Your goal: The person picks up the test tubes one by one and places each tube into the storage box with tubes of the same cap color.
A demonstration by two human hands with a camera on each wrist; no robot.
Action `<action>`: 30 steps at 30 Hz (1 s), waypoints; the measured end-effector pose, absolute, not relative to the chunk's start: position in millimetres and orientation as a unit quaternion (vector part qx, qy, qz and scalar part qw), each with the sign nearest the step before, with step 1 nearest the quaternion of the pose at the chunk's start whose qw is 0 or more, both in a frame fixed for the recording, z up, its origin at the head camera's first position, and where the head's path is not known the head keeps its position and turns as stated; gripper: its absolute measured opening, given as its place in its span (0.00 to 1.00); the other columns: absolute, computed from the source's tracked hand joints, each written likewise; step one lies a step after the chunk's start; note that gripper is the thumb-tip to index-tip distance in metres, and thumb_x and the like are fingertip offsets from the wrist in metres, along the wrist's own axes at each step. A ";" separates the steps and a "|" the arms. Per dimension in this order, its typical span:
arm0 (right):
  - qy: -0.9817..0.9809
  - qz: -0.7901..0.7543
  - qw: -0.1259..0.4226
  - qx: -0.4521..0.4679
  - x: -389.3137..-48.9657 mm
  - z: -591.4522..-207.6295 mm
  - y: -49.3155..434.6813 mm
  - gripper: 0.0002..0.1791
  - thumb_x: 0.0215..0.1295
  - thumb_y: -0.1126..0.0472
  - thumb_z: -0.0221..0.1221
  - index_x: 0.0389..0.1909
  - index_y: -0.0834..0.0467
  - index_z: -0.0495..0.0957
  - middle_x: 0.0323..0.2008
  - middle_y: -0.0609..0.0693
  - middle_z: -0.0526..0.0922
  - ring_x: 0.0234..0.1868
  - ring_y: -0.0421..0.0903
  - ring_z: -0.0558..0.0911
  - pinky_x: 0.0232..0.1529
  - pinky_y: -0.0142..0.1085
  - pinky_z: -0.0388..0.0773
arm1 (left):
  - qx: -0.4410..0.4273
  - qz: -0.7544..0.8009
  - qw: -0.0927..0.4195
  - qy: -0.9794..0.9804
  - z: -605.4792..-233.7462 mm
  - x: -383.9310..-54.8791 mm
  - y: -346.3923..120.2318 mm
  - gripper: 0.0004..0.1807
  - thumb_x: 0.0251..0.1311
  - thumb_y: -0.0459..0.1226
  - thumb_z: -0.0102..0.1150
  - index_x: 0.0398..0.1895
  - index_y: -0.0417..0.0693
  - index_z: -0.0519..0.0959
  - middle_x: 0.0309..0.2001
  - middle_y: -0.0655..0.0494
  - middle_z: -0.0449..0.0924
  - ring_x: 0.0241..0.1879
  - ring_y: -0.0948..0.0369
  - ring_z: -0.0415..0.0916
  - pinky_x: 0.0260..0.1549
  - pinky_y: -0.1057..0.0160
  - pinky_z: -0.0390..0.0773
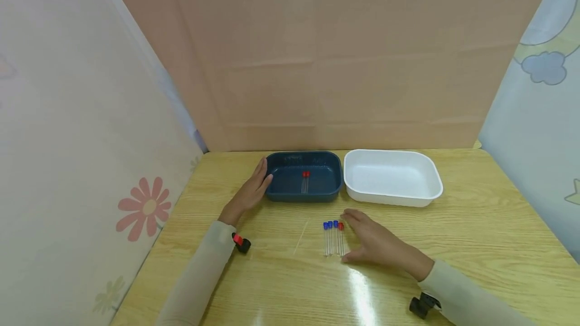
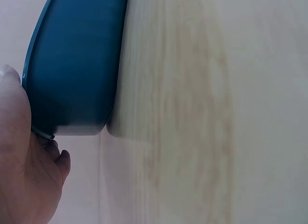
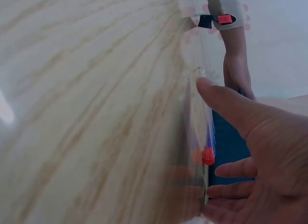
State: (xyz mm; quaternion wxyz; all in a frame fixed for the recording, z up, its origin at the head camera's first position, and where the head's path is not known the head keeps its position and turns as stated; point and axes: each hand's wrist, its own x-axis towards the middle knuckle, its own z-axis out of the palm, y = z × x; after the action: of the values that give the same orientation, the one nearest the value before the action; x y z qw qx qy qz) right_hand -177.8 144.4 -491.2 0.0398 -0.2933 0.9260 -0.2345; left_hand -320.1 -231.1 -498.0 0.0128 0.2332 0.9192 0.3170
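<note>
In the head view, we see the right hand (image 1: 372, 240) on the near side of the scene, its thumb and fingers spread apart and grasping nothing, curved toward a short row of tubes lying on the surface (image 1: 281, 280). At the right end of that row, nearest the hand, lies one red-capped tube (image 1: 341, 227); just to its left lie three blue-capped tubes (image 1: 330, 224), all with their caps toward the far side. Beyond them, the dark blue tray (image 1: 303, 198) stands at the left with a pair of red-capped tubes (image 1: 306, 175) lying in it, and the white tray (image 1: 389, 199) stands just beside it at the right. The left hand (image 1: 250, 191) is at the left end of the dark blue tray. From the left wrist, we find its thumb at the rim and its fingers beside the outer end; it touches the tray, but we cannot tell whether it truly grips or only steadies it. From the right wrist, we see the thumb near the uncapped end of the row and the fingers near the red cap; whether skin meets glass we cannot tell. We judge the step in hand to be reaching for the red-capped tube. The next move, as we read it, calls for bringing thumb and fingers together on that tube alone, lightly, without rolling or dragging the blue-capped neighbours that lie so close.
</note>
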 end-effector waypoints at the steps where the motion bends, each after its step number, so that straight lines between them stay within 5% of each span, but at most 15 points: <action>1: 0.926 -0.234 0.041 -0.294 -177.7 -490.9 143.6 0.58 0.47 0.39 0.77 0.71 0.70 0.66 0.72 0.69 0.63 0.72 0.65 0.65 0.65 0.57 0.69 | 0.233 0.315 0.014 0.920 -497.9 -320.1 -231.5 0.42 0.80 0.60 0.24 0.82 0.45 0.31 0.81 0.58 0.21 0.80 0.55 0.29 0.76 0.46 0.43; 24: 0.933 -0.219 0.033 -0.284 -177.4 -491.8 144.3 0.54 0.50 0.38 0.75 0.68 0.71 0.69 0.71 0.66 0.67 0.71 0.63 0.68 0.66 0.57 0.69 | 0.229 0.320 0.016 0.919 -498.5 -320.3 -230.2 0.40 0.81 0.58 0.24 0.82 0.46 0.30 0.81 0.58 0.22 0.80 0.56 0.28 0.76 0.46 0.43; 30: 0.933 -0.221 0.009 -0.282 -180.4 -480.7 146.2 0.53 0.50 0.37 0.75 0.68 0.68 0.69 0.69 0.65 0.69 0.69 0.63 0.71 0.64 0.56 0.71 | 0.229 0.287 0.007 0.930 -496.5 -320.4 -229.3 0.35 0.83 0.50 0.27 0.82 0.47 0.29 0.81 0.56 0.22 0.80 0.55 0.30 0.76 0.48 0.46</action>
State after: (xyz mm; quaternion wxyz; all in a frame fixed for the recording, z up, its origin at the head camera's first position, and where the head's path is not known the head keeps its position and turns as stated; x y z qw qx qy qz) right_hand -180.4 146.2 -480.7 0.0088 -0.2825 0.9334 -0.2211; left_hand -320.4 -229.3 -496.5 0.0072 0.2294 0.9300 0.2870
